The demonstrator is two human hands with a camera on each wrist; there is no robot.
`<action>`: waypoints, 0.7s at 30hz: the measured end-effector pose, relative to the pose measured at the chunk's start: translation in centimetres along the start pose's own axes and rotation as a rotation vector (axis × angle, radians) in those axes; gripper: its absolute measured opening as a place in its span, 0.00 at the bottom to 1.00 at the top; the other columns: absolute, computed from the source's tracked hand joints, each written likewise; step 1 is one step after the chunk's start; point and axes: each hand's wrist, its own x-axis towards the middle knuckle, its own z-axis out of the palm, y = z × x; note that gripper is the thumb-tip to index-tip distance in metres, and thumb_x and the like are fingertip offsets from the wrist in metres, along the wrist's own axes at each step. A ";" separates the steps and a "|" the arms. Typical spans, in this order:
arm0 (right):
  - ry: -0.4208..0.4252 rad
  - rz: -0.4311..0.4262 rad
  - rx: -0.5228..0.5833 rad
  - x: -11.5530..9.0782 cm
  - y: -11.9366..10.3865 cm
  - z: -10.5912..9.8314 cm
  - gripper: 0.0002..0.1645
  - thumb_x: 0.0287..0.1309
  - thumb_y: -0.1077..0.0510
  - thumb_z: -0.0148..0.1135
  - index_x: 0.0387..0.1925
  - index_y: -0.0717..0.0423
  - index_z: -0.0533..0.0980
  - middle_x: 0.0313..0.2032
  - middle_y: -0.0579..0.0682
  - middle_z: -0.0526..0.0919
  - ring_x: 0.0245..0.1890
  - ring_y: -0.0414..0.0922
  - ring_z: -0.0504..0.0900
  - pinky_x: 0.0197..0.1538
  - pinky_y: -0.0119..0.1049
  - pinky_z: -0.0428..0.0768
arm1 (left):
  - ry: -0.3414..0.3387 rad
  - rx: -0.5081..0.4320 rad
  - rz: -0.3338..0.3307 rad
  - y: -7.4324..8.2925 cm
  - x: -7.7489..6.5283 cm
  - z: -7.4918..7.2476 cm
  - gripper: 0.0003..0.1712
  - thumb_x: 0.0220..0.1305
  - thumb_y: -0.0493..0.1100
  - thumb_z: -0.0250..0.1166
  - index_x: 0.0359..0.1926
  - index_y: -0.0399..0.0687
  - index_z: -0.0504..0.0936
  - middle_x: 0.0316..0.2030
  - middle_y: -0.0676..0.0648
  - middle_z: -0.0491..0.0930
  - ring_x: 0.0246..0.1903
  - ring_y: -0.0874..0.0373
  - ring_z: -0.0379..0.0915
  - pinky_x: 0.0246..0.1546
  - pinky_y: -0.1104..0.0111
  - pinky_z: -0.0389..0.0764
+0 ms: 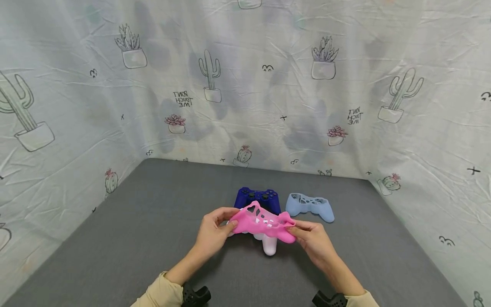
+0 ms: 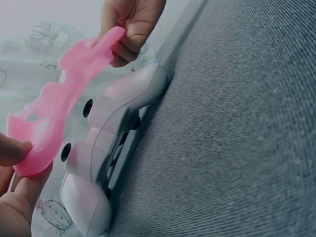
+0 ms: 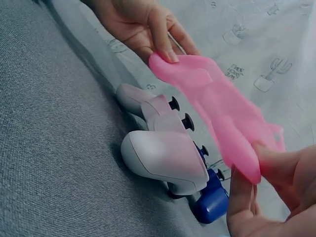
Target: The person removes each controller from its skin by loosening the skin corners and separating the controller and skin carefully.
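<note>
A pink silicone controller cover [image 1: 264,223] is stretched between both hands, raised above a white game controller [image 1: 270,246]. My left hand [image 1: 213,229] pinches one grip end of the cover between thumb and fingers. At the other end, my right hand [image 1: 312,241] pinches the opposite grip in the same way. In the left wrist view the white controller [image 2: 98,163] lies on the table with its thumbsticks facing up, apart from the cover [image 2: 69,94]. From the right wrist view, a gap shows between the cover [image 3: 207,98] and the controller [image 3: 165,153].
Just behind the white controller lies a dark blue game controller [image 1: 258,197], partly hidden by the cover. A light blue silicone cover [image 1: 310,206] rests to its right. The grey table [image 1: 184,187] meets a cactus-print cloth [image 1: 245,85] at the back and sides.
</note>
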 end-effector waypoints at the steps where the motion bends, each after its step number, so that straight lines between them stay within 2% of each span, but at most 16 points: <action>1: 0.002 0.005 0.003 0.0 0.0 0.0 0.22 0.60 0.72 0.62 0.56 0.78 0.73 0.52 0.65 0.79 0.46 0.47 0.82 0.50 0.39 0.79 | 0.005 -0.009 -0.001 0.0 0.0 0.0 0.14 0.60 0.28 0.68 0.46 0.43 0.85 0.39 0.45 0.84 0.39 0.50 0.81 0.35 0.66 0.83; 7: -0.008 0.017 0.011 0.0 0.1 -0.1 0.23 0.62 0.72 0.61 0.58 0.78 0.71 0.54 0.65 0.78 0.46 0.47 0.81 0.50 0.39 0.79 | 0.026 -0.014 -0.003 0.2 0.1 0.1 0.14 0.59 0.28 0.69 0.46 0.42 0.85 0.38 0.45 0.84 0.40 0.49 0.81 0.38 0.67 0.83; 11: 0.002 0.038 0.003 0.2 0.1 -0.4 0.23 0.61 0.72 0.61 0.58 0.76 0.72 0.47 0.61 0.82 0.41 0.45 0.82 0.46 0.36 0.81 | 0.023 0.027 -0.011 0.7 0.1 0.4 0.14 0.59 0.27 0.68 0.46 0.40 0.85 0.38 0.45 0.84 0.40 0.49 0.81 0.37 0.68 0.82; 14: 0.008 0.056 -0.012 0.4 -0.1 -0.5 0.23 0.60 0.72 0.62 0.57 0.75 0.73 0.42 0.58 0.83 0.38 0.45 0.82 0.42 0.34 0.81 | 0.020 0.047 -0.012 1.9 0.2 0.7 0.14 0.59 0.25 0.67 0.46 0.36 0.84 0.38 0.42 0.84 0.40 0.46 0.81 0.38 0.68 0.81; 18: 0.004 0.072 -0.023 0.7 -0.4 -0.6 0.24 0.60 0.70 0.64 0.57 0.73 0.74 0.42 0.57 0.83 0.39 0.46 0.81 0.43 0.35 0.81 | 0.012 0.042 -0.031 3.3 0.3 0.9 0.13 0.59 0.24 0.66 0.46 0.31 0.83 0.39 0.37 0.84 0.40 0.43 0.80 0.42 0.62 0.80; 21: 0.009 0.092 -0.028 0.9 -0.6 -0.6 0.24 0.59 0.70 0.65 0.58 0.71 0.75 0.43 0.57 0.83 0.41 0.47 0.80 0.42 0.35 0.81 | 0.010 0.034 -0.046 3.1 0.4 0.9 0.14 0.59 0.23 0.66 0.46 0.30 0.83 0.40 0.37 0.84 0.41 0.42 0.80 0.47 0.55 0.78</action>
